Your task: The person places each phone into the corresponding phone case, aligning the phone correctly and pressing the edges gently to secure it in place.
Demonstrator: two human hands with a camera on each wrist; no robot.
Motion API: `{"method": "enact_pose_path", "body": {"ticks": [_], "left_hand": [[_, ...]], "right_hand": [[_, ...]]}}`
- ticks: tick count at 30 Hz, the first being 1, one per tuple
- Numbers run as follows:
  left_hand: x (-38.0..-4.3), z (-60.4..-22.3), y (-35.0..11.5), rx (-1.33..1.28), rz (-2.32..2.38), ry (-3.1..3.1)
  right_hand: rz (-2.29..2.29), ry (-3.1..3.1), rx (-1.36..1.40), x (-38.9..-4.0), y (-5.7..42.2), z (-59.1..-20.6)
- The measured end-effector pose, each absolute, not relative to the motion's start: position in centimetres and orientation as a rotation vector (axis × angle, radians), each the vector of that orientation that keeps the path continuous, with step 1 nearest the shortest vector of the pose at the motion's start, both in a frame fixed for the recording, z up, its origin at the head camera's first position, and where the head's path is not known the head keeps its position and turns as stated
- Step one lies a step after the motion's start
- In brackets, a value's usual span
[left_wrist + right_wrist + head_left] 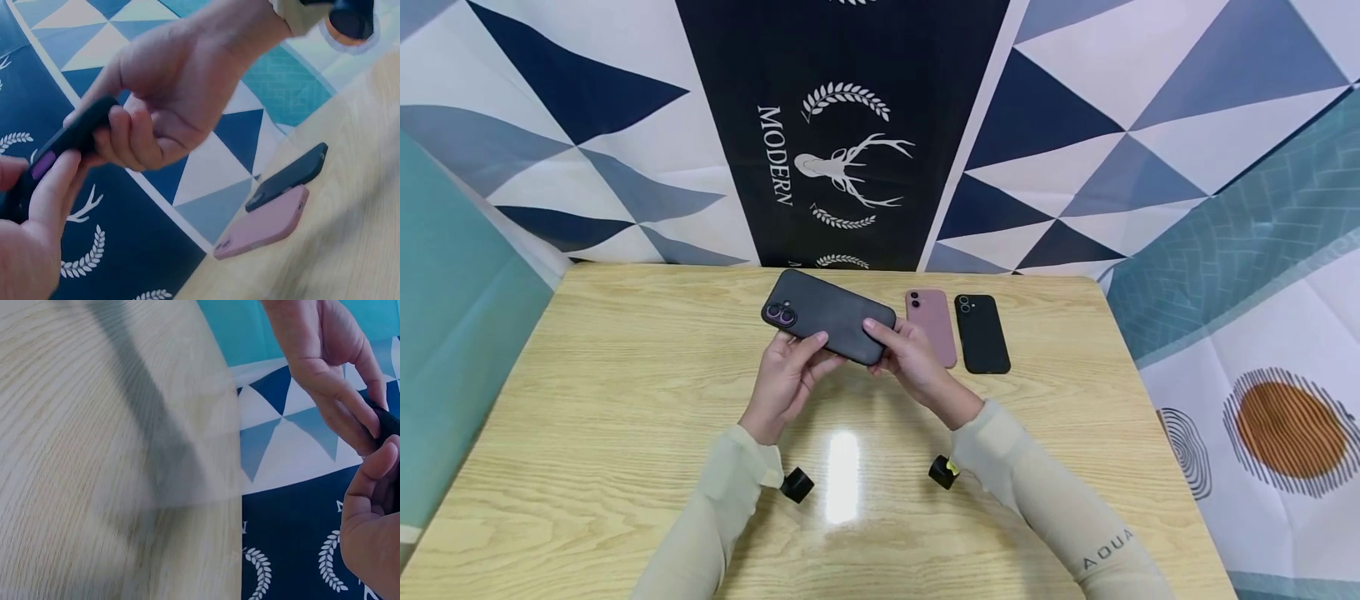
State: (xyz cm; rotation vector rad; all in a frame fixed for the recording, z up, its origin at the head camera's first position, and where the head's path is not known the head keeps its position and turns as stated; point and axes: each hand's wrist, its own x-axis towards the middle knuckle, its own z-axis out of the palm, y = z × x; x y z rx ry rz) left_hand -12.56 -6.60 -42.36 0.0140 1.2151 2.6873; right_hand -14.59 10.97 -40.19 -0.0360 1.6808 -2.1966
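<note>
A phone in a black case (831, 312) is held up by both hands above the far part of the table, its back with two camera lenses facing up. My left hand (784, 379) pinches the lower edge near the lens end, thumb on the back. At the other end my right hand (917, 358) grips the corner, thumb on top and fingers underneath. From the left wrist view, a purple strip shows in the side of the black case (84, 128). The phone's screen side is hidden.
Right of the hands, a pink phone (934, 329) and another black phone (982, 335) lie side by side, lenses up, on the wooden table (625, 400). A patterned cloth (850, 50) hangs along the table's far edge. Black wrist cameras (797, 484) sit below the sleeves.
</note>
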Motion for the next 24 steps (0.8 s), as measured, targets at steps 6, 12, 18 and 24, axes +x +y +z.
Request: {"method": "enact_pose_path", "body": {"ticks": [6,12,18,24], "left_hand": [[-12.9,-42.2,-6.4,-0.221,2.718,1.283],[-13.0,-42.3,-6.6,-0.242,2.733,1.319],[-13.1,-42.2,-7.0,-0.235,2.711,1.340],[-13.2,-42.1,-7.1,-0.295,2.682,1.383]], "right_hand": [[-2.174,1.675,-0.104,-14.4,10.7,-40.6],[-2.156,1.619,-0.145,-14.2,10.4,-41.0],[-2.134,1.542,-0.195,-14.1,10.5,-41.2],[-2.111,1.508,-0.244,-14.2,10.7,-41.5]]}}
